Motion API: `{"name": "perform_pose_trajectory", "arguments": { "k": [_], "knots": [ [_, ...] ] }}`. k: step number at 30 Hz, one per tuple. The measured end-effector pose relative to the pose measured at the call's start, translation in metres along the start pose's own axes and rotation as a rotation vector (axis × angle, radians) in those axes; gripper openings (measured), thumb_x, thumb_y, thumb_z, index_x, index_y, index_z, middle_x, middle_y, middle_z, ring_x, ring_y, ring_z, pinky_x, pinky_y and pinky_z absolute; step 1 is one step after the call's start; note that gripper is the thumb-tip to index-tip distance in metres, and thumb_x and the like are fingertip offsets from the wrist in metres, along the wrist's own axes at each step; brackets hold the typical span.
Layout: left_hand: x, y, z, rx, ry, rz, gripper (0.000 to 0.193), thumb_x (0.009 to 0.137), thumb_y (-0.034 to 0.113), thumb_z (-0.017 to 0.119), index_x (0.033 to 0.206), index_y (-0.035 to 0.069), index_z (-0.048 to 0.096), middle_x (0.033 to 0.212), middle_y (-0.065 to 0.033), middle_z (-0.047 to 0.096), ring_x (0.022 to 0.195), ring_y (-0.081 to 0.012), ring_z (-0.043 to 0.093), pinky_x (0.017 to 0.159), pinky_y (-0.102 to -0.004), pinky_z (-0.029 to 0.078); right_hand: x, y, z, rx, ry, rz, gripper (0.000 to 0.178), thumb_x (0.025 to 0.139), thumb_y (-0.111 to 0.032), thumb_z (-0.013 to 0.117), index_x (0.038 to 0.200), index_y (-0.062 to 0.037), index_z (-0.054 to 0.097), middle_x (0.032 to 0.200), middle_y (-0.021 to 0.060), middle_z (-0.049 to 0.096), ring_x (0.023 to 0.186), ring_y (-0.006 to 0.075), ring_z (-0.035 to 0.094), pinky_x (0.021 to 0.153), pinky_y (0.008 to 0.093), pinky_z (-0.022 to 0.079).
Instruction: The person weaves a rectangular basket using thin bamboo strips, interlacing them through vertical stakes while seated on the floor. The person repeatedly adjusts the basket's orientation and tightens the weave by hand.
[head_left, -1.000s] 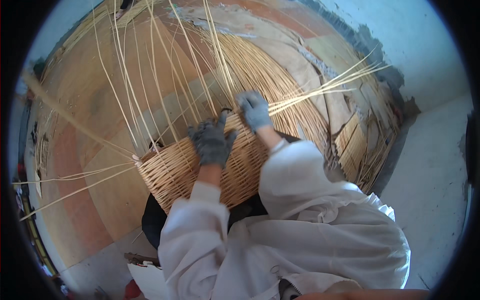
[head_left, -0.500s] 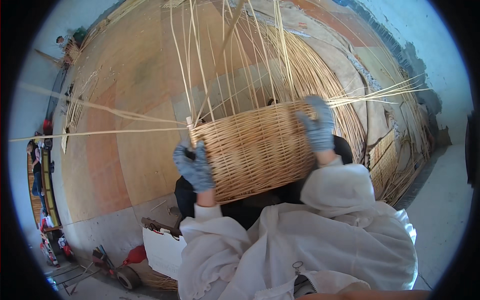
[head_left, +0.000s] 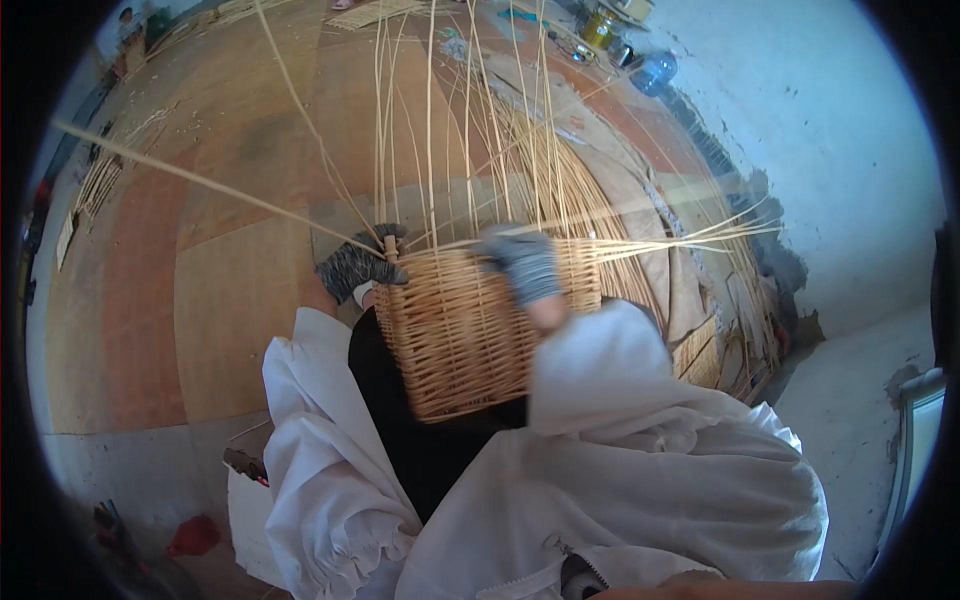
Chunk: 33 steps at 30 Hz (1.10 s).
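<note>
A partly woven wicker basket (head_left: 465, 345) of pale brown canes rests against my lap, its woven side facing me. Long upright canes (head_left: 432, 130) rise from its far edge. My left hand (head_left: 362, 266), in a grey glove, is closed round the basket's upper left corner, beside a short peg-like stake. Two long loose canes (head_left: 215, 183) run out leftward from that corner. My right hand (head_left: 522, 264), also gloved, lies over the upper edge near the middle; motion smears its fingers, and what they hold is hidden. A bundle of cane ends (head_left: 680, 243) sticks out at the right corner.
A long heap of loose canes (head_left: 575, 190) lies behind the basket on sacking (head_left: 625, 150). Wooden boards (head_left: 240, 130) cover the floor. At the back right stand a blue water bottle (head_left: 655, 72) and a yellow container (head_left: 600, 28). A white wall rises at right.
My left hand has gone up from the basket's left side to its upper corner. My right hand has moved left along the upper edge. The basket has shifted left, and my view has turned.
</note>
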<state>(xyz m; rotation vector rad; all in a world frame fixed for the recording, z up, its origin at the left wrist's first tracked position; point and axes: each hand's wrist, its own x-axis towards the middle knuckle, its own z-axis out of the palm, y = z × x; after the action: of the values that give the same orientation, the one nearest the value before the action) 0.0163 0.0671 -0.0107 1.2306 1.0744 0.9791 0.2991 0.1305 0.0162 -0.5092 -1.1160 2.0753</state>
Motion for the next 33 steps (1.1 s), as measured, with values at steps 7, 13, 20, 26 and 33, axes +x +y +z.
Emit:
{"name": "perform_pose_trajectory", "arguments": {
  "k": [7, 13, 20, 26, 33],
  "knots": [
    [-0.026, 0.01, 0.07, -0.024, 0.568, 0.176, 0.059, 0.069, 0.01, 0.075, 0.121, 0.003, 0.047, 0.106, -0.006, 0.055, 0.098, -0.0184, 0.052, 0.084, -0.0298, 0.044, 0.004, -0.008, -0.04, -0.225, 0.556, 0.217, 0.009, 0.083, -0.011, 0.06, 0.085, -0.0024, 0.058, 0.068, 0.0081, 0.059, 0.047, 0.0135, 0.051, 0.038, 0.0229, 0.037],
    [-0.007, 0.035, 0.157, 1.45, 0.577, -0.019, 0.065, 0.077, 0.052, 0.058, 0.13, 0.018, 0.044, 0.125, -0.0216, 0.044, 0.122, -0.0309, 0.038, 0.104, -0.0453, 0.022, 0.009, -0.006, -0.043, -0.209, 0.45, 0.195, 0.011, 0.082, -0.009, 0.06, 0.089, -0.0015, 0.057, 0.071, 0.0103, 0.058, 0.052, 0.0158, 0.052, 0.04, 0.0234, 0.038],
    [0.046, 0.054, 0.179, 1.414, 0.461, -0.491, 0.077, 0.069, 0.059, 0.061, 0.134, 0.025, 0.037, 0.134, -0.025, 0.033, 0.127, -0.0388, 0.026, 0.107, -0.0499, 0.009, 0.109, -0.025, -0.048, -0.936, 0.396, -0.58, 0.035, 0.082, -0.013, 0.061, 0.113, -0.0047, 0.047, 0.074, 0.0103, 0.057, 0.061, 0.0207, 0.056, 0.057, 0.0303, 0.049],
    [0.067, 0.029, 0.201, 1.243, 0.655, 0.034, 0.077, 0.069, 0.06, 0.061, 0.134, 0.025, 0.037, 0.125, -0.0133, 0.046, 0.116, -0.0309, 0.042, 0.105, -0.0531, 0.017, 0.005, -0.013, -0.115, -0.122, 0.445, -0.4, 0.018, 0.087, -0.008, 0.054, 0.103, -0.0037, 0.049, 0.068, 0.0063, 0.05, 0.062, 0.0156, 0.055, 0.054, 0.0281, 0.049],
    [0.12, 0.065, 0.246, 1.458, 0.204, -0.598, 0.079, 0.068, 0.067, 0.056, 0.134, 0.028, 0.037, 0.124, -0.0121, 0.049, 0.12, -0.0276, 0.04, 0.104, -0.0556, 0.011, 0.072, -0.071, -0.111, -1.346, 0.521, -0.461, 0.026, 0.081, -0.001, 0.057, 0.106, -0.0006, 0.052, 0.091, 0.0153, 0.061, 0.089, 0.0238, 0.061, 0.077, 0.0354, 0.052]
  ]
}}
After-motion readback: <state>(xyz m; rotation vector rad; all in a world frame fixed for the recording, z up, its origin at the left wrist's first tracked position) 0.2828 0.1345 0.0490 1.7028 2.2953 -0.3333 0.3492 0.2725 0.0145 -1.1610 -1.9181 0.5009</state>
